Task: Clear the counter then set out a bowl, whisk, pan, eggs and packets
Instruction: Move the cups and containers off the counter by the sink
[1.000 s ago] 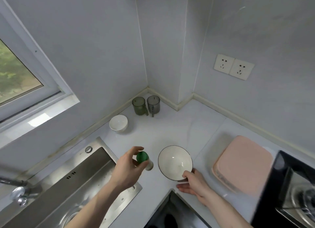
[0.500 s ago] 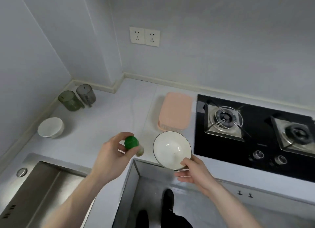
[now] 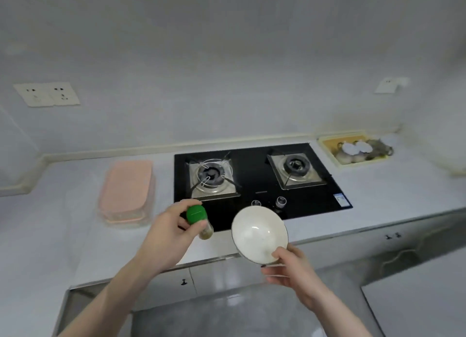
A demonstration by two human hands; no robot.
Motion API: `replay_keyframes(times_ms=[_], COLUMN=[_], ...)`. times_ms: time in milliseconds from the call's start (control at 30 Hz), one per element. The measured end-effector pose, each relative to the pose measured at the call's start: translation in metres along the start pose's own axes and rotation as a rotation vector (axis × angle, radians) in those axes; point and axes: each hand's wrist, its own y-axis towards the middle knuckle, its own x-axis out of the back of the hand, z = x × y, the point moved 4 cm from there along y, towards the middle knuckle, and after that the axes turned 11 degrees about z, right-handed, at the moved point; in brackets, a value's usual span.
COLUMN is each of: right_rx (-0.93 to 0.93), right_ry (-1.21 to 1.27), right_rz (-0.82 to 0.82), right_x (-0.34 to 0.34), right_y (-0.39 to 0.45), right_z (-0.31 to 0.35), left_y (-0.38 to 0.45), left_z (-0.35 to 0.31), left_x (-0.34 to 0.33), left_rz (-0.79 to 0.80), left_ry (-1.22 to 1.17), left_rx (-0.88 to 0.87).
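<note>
The left hand (image 3: 169,232) is covering much of the green-capped bottle (image 3: 199,219), its contents staying unreadable. The right hand (image 3: 293,270) is hiding the bowl (image 3: 258,233)'s near rim. Motion blur is smearing the yellow tray (image 3: 353,149)'s contents. Both forearms are running off the bottom edge.

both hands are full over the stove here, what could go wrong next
The right hand holds the white bowl only by a pinch on its near rim, tilted, so it might slip and drop onto the black gas hob or the counter edge. The left hand holds the green-capped shaker bottle near the cap; that grip looks loose enough to slip.
</note>
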Motion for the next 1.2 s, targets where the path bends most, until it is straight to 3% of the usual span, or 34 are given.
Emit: replay_keyframes(times_ms=[200, 400, 633, 933, 1200], right_rx=[0.002, 0.009, -0.005, -0.069, -0.164], right_ry=[0.050, 0.098, 0.175, 0.191, 0.122], right_rz=[-0.116, -0.198, -0.284, -0.271, -0.236], right_x=[0.166, 0.290, 0.383, 0.483, 0.549], right_y=[-0.011, -0.012, 0.020, 0.115, 0.205], right_z=[0.002, 0.015, 0.024, 0.071, 0.101], left_y=[0.043, 0.082, 0.168, 0.298, 0.344], left_z=[-0.100, -0.176, -0.218, -0.261, -0.294], left_x=[-0.141, -0.235, -0.293, -0.358, -0.390], left_rz=[0.095, 0.231, 0.300, 0.310, 0.290], left_ry=[0.011, 0.050, 0.134, 0.163, 0.180], left_rx=[-0.115, -0.173, -0.206, -0.201, -0.203])
